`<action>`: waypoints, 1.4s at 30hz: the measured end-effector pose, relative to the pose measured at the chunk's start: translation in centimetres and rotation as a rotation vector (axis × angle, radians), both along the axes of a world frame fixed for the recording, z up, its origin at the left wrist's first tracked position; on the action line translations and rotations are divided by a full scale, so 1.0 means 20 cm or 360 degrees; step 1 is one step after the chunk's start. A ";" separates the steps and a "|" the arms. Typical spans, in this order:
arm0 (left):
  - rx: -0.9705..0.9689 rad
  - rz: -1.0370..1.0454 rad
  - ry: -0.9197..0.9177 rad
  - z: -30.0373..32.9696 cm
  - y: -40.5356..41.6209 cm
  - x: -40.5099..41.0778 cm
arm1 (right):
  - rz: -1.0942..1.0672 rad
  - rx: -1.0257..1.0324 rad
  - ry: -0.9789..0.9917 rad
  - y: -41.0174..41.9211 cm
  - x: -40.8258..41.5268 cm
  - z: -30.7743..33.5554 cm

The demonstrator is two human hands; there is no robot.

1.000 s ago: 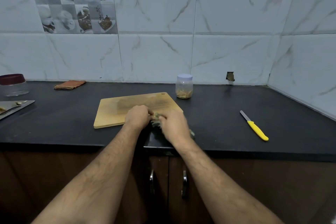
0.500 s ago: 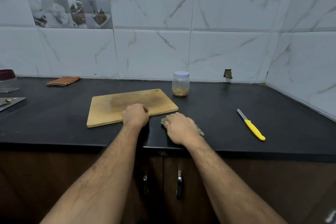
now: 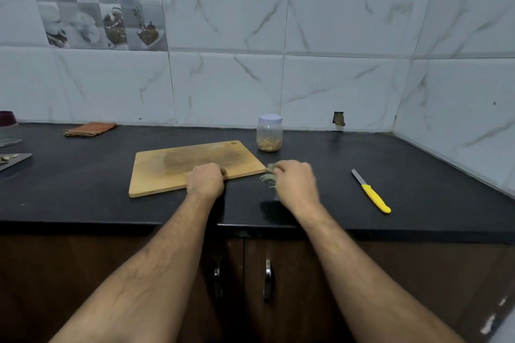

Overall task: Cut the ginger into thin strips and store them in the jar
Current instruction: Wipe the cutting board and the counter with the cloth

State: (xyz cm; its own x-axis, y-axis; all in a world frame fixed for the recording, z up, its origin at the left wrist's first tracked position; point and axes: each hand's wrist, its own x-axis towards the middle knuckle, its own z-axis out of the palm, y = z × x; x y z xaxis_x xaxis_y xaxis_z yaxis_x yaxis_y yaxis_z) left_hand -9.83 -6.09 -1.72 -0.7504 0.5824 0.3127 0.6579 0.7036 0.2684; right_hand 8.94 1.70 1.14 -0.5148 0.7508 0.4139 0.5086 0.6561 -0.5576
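A wooden cutting board (image 3: 172, 172) lies bare on the black counter. Behind its right corner stands a clear jar (image 3: 269, 133) with a white lid on and pale ginger strips at its bottom. My left hand (image 3: 205, 179) rests as a fist on the board's front edge, with nothing seen in it. To the right of the board, my right hand (image 3: 295, 181) holds a grey-green rag (image 3: 268, 175) down on the counter. A knife (image 3: 373, 196) with a yellow handle lies further right, apart from both hands.
A folded orange cloth (image 3: 89, 129) lies at the back left by the tiled wall. At the far left are a steel tray (image 3: 14, 160) with scraps and a container with a maroon lid (image 3: 7, 120). Cabinet doors with metal handles (image 3: 267, 281) are below the counter edge.
My right hand has slid the rag to the right, away from the left hand and the board's corner. My left hand stays on the board's front edge.
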 end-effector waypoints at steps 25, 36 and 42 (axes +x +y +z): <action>-0.0254 0.0002 0.0223 -0.02 0.07 -0.07 | -0.0108 0.0182 -0.0861 0.40 0.08 -0.16; -0.0188 0.0097 0.0270 0.01 0.10 -0.07 | 0.0397 -0.0301 0.0080 0.21 -0.24 -0.02; -0.0215 0.0198 0.0392 -0.02 0.16 -0.11 | 0.0787 0.0164 -0.0754 0.15 -0.37 -0.12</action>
